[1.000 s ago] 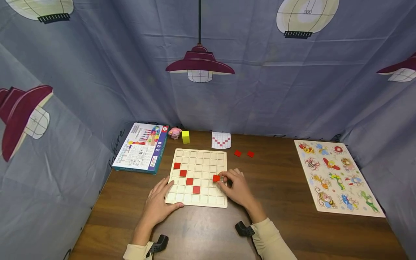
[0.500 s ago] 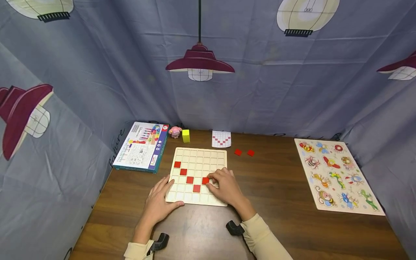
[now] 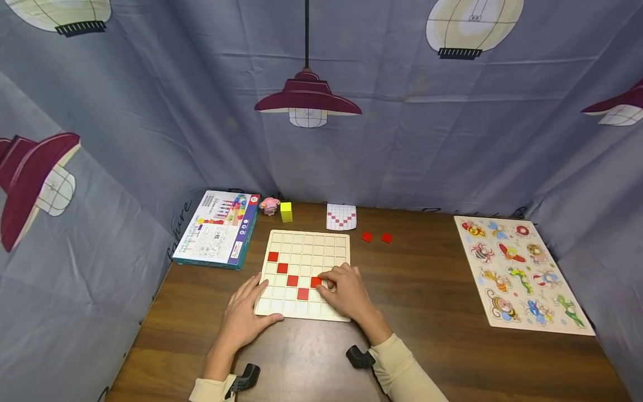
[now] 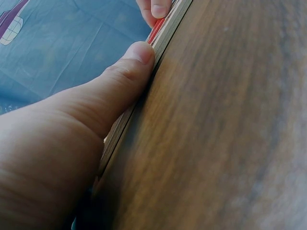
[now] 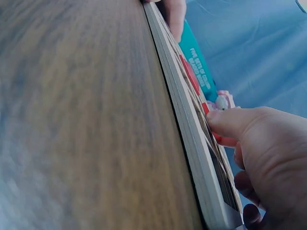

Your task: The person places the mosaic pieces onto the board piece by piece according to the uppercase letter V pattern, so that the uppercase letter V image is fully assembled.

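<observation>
The red tile (image 3: 316, 282) sits on the board (image 3: 321, 245), up and to the right of the lowest red one, and the right hand (image 3: 346, 290) pinches it with thumb and fingertips. I think it should go flat into its square, pushed down softly so it does not tip. The left hand (image 3: 246, 312) lies flat, thumb on the board's near edge, holding nothing. That looks good for keeping the board from sliding on the surface (image 3: 427, 290). Two spare tiles (image 3: 377, 237) wait past the board, near the card (image 3: 341, 216).
</observation>
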Motion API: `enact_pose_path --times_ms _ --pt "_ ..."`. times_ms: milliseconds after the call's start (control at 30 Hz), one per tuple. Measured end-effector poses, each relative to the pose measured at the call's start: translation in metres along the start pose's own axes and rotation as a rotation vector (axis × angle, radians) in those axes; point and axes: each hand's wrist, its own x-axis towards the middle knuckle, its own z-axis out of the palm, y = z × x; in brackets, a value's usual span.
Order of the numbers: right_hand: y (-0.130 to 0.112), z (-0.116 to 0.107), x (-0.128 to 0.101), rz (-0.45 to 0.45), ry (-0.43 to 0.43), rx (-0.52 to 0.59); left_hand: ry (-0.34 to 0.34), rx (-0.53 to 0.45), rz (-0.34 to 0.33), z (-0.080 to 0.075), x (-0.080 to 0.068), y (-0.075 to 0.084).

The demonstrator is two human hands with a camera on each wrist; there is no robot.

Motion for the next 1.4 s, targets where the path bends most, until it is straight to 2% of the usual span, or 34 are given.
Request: enact_pose_path --times_ms 167,333,500,600,700,867,1000,1133,1300,1400 --pt "-0.003 0.005 -0.002 0.041 -0.009 0.041 0.000 0.007 -0.005 -0.001 -0.003 -0.003" --pt "-0.004 0.005 -0.003 0.023 0.004 0.024 -0.016 -0.004 -0.014 -0.001 -0.004 -0.003" --pt "0.006 -0.010 -0.001 0.048 0.011 0.067 -0.018 -0.006 -0.011 0.000 -0.003 -0.003" --pt "0.028 -0.025 0.002 0.106 0.040 0.115 -0.011 0.001 -0.003 0.001 0.000 -0.002" --pt "0.066 -0.040 0.004 0.168 0.095 0.146 0.005 0.001 0.005 0.001 0.002 -0.001" --pt "0.133 -0.062 0.003 0.259 0.163 0.139 -0.006 -0.002 0.004 0.001 0.003 0.000" --pt "0.166 -0.075 -0.002 0.336 0.168 0.133 -0.026 -0.006 -0.008 0.001 0.001 0.000" --pt "0.178 -0.079 -0.001 0.360 0.099 0.081 -0.022 -0.012 -0.011 0.001 -0.001 0.001" --pt "0.177 -0.080 0.007 0.381 0.031 -0.013 -0.021 -0.011 -0.012 0.001 0.000 0.001" --pt "0.176 -0.081 0.011 0.396 0.007 -0.027 -0.005 -0.010 -0.005 0.001 0.001 0.000"
